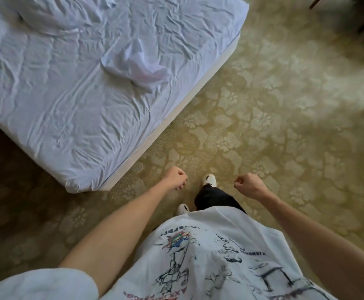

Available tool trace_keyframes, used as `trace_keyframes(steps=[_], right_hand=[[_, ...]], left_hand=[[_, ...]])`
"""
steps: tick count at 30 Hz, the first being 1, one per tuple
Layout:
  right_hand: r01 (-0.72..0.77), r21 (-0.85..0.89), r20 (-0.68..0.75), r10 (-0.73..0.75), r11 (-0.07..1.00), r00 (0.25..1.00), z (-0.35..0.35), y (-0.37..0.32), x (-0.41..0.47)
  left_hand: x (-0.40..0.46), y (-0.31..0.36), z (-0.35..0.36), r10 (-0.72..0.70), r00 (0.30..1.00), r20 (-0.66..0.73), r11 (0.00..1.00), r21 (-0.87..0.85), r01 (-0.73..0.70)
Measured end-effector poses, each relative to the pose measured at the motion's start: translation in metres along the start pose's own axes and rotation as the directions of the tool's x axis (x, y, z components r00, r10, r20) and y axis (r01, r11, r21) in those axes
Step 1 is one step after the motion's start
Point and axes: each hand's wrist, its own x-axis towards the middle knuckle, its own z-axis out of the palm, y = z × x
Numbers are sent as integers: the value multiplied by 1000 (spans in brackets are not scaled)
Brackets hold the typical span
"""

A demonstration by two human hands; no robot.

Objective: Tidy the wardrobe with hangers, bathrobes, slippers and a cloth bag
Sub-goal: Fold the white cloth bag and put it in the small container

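- Above the carpet (274, 118), left hand (175, 177) and right hand (247, 185) hang with fingers curled together, empty.
- On the bed (57, 94) lies a crumpled white cloth (136, 68); whether it is the bag is unclear.

Wrinkled cloth sheet (68, 94), seemingly woven carpet (263, 126)

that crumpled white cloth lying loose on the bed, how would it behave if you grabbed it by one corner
The crumpled white cloth would probably hang limp: it lies in soft folds and holds no shape. It looks thin, faintly see-through at its lower edge, so likely light. It might drag on the wrinkled bed sheet rather than slide cleanly.
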Motion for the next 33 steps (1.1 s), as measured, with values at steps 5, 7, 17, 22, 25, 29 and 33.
trace_keyframes(steps=[5, 7, 17, 22, 25, 29, 33], right_hand=[[-93, 7, 44, 93, 996, 995, -62, 24, 85], [-113, 43, 29, 112, 993, 993, -91, 24, 127], [189, -46, 54, -186, 981, 981, -268, -124, 315], [450, -175, 191, -418, 876, 888, -295, -246, 384], [575, -258, 257, -519, 776, 815, -297, -315, 420], [649, -341, 364, -541, 681, 759, -302, -381, 462], [644, -437, 415, -495, 627, 763, -325, -411, 508]], left_hand=[[92, 99, -40, 65, 998, 6, 998, 11, -65], [128, 135, -60, 61, 998, -1, 998, 12, -61], [244, 225, -185, -64, 981, -182, 997, -64, 53], [258, 207, -230, -230, 938, -261, 955, -246, 166], [268, 185, -249, -339, 899, -275, 897, -381, 222], [289, 165, -274, -453, 853, -258, 814, -510, 277], [320, 167, -305, -503, 829, -244, 758, -585, 287]])
